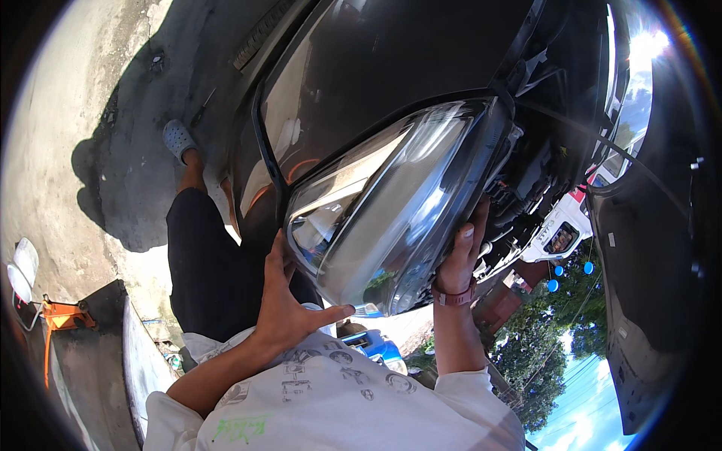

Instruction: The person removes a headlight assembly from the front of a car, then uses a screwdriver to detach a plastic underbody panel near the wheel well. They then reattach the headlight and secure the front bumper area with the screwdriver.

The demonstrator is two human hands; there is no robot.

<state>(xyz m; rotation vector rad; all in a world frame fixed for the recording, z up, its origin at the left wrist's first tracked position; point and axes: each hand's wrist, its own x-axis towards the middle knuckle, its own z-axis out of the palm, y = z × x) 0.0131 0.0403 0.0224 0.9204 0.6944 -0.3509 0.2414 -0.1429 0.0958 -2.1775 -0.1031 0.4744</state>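
A large clear-lensed car headlight [398,203] sits at the front corner of a dark car, beside the glossy fender [376,60]. My left hand [289,304] cups its near lower corner, with the thumb stretched out to the right and the fingers against the edge of the housing. On the opposite side, my right hand [459,259] grips the headlight's inner edge by the engine bay. Some of its fingers are hidden behind the housing. A band circles my right wrist.
The raised hood [654,301] stands at the right, over the engine bay [526,177]. A screwdriver-like tool [203,107] lies on the concrete near my clog [179,140]. At lower left are an orange metal device [68,314] and a dark panel [105,346]. A white vehicle [556,229] stands beyond.
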